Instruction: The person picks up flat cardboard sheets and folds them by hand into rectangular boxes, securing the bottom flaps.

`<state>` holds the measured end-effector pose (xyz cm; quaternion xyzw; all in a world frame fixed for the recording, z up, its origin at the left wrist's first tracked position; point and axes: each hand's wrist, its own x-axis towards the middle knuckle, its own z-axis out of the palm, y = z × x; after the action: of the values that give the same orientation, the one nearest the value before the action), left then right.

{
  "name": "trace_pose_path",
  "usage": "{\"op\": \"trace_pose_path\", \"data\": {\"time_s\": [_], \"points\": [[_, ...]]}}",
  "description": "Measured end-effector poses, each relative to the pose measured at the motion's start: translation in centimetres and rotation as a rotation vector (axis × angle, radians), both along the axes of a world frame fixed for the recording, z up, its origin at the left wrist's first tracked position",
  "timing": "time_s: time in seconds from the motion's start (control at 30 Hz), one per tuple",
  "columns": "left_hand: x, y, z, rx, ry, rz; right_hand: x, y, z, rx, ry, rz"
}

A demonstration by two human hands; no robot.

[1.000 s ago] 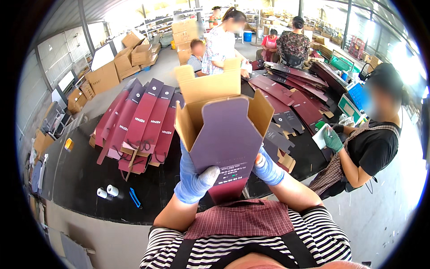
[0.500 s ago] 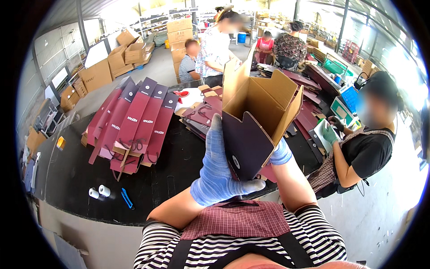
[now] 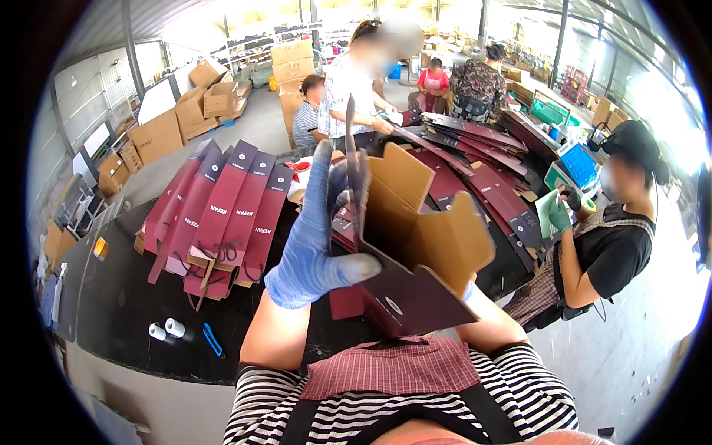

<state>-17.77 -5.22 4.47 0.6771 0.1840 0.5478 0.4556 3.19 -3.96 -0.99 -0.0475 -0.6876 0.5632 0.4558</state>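
Note:
A dark purple cardboard box (image 3: 411,285) with a plain brown inside stands tilted in front of me, its top end open and its flaps sticking up. My left hand (image 3: 308,248), in a blue knit glove, holds its left side, fingers stretched up along a raised flap and thumb over the near panel. My right hand (image 3: 468,291) is at the box's right side, almost wholly hidden behind it; only a bit of blue glove shows above the wrist. Flattened maroon and purple boxes with dark cord handles (image 3: 222,215) lie stacked on the black table (image 3: 133,297) to the left.
Two white rolls (image 3: 174,328) and a blue utility knife (image 3: 213,340) lie near the table's front left. More flat maroon cartons (image 3: 475,185) are heaped at the right. A co-worker in green gloves (image 3: 560,215) stands close on my right; other people work beyond the table.
The box has tipped and turned, its left flap now edge-on to me. My left hand has shifted left and up with it. Across the table, a co-worker's arm has reached toward the flat cartons.

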Motion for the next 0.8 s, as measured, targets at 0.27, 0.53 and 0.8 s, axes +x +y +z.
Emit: {"op": "trace_pose_path", "data": {"time_s": [0.27, 0.53, 0.8], "points": [[1.7, -0.5, 2.2, 0.157, -0.071, -0.038, 0.8, -5.4, 0.8, 0.480, 0.056, -0.185], [-1.2, 0.2, 1.3, 0.583, 0.300, 0.295, 3.2, -3.9, 3.4, -0.015, -0.045, -0.402], [1.9, -3.2, 0.1, 0.144, -0.086, 0.097, 2.9, -1.7, 1.9, 0.168, 0.022, -0.331]]}}
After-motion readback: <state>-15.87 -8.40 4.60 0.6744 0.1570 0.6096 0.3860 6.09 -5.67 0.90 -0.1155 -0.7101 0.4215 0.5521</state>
